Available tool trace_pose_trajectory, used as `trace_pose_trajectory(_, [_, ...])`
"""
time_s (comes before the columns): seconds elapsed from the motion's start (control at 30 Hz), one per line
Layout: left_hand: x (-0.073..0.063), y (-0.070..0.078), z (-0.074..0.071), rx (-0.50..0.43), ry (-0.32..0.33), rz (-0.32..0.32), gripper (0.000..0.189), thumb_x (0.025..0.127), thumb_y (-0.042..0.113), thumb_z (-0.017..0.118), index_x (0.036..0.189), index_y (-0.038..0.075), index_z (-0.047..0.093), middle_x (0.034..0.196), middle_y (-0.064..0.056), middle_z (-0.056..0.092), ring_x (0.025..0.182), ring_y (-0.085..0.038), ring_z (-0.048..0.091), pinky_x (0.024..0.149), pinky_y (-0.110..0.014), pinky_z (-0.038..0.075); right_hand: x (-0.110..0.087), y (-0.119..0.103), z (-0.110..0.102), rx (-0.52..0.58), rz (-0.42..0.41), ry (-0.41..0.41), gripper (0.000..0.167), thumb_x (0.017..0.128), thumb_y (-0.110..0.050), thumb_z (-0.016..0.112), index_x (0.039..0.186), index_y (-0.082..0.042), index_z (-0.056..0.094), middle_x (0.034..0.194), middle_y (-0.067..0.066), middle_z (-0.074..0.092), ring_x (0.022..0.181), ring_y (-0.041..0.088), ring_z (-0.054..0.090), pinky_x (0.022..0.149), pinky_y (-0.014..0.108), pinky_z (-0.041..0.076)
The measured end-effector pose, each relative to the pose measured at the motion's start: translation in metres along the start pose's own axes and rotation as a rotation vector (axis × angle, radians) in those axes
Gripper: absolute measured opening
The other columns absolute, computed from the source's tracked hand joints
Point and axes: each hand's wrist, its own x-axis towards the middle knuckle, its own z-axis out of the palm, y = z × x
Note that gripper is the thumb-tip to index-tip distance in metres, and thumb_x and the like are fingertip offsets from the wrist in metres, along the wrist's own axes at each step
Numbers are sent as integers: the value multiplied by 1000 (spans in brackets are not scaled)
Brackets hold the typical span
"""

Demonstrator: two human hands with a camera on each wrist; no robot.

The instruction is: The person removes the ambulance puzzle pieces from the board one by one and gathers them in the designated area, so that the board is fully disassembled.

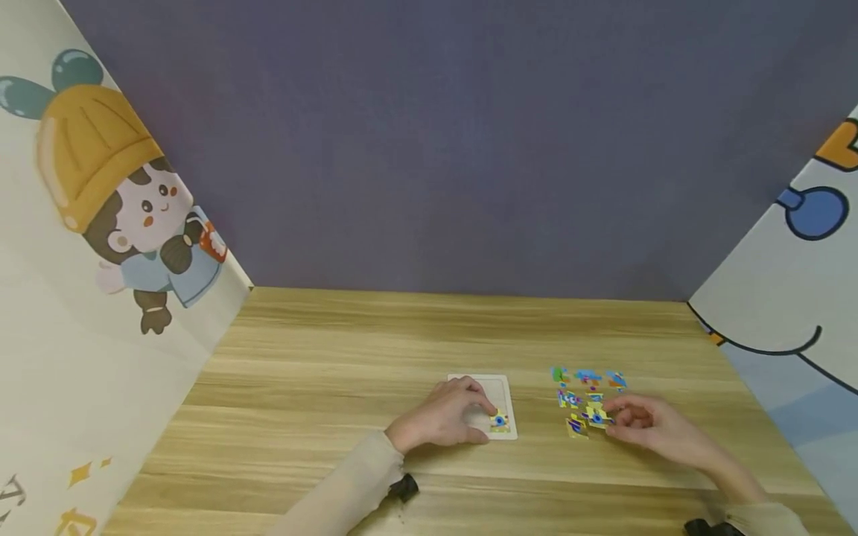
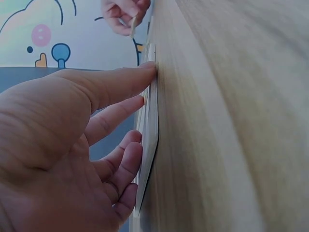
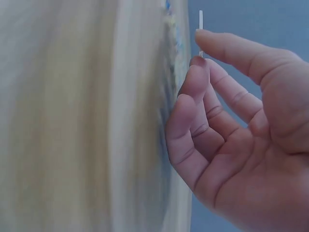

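Note:
A flat, pale puzzle tray (image 1: 461,377) with a raised rim lies on the table, a yellow and blue jigsaw piece (image 1: 499,421) in its near right corner. Over the tray, my left hand (image 1: 450,413) touches that piece with its index fingertip. The thumb is at the tray's near edge. Off to the right, my right hand (image 1: 660,432) pinches another jigsaw piece (image 1: 596,415), yellow with blue, between thumb and fingertips. In the right wrist view this piece (image 3: 201,19) shows edge-on, raised above the table.
Several loose jigsaw pieces (image 1: 587,374) lie in rough rows right of the tray, below and beyond the right hand. The wooden table (image 1: 322,372) meets a dark back panel (image 1: 429,149) and printed side walls (image 1: 771,298). A black strap (image 1: 404,487) sits by the left wrist.

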Motion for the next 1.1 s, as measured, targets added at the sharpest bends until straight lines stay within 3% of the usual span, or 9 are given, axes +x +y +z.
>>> trace_pose_trajectory(0.27, [1, -2, -2, 3, 4, 2, 38, 89, 34, 88, 125, 30, 78, 142, 5, 61, 141, -21, 53, 132, -57, 24, -14, 14, -7, -13, 113, 4, 45, 103, -19, 70, 139, 6, 60, 96, 4, 67, 74, 5, 59, 61, 26, 54])
trace_pose_trajectory(0.57, [1, -2, 1, -2, 4, 1, 38, 88, 35, 88, 125, 31, 77, 142, 7, 61, 138, -19, 54, 131, -54, 26, -16, 8, -2, -90, 64, -11, 40, 100, -19, 74, 132, 3, 66, 86, 1, 66, 70, 4, 53, 59, 25, 44])
trace_pose_trajectory(1.1, [0, -1, 1, -20, -1, -6, 37, 90, 34, 87, 125, 30, 78, 141, 7, 60, 140, -18, 52, 133, -55, 23, -15, 9, -1, -82, 104, -1, 44, 100, -20, 75, 134, 5, 65, 87, 2, 65, 71, 4, 53, 62, 24, 44])
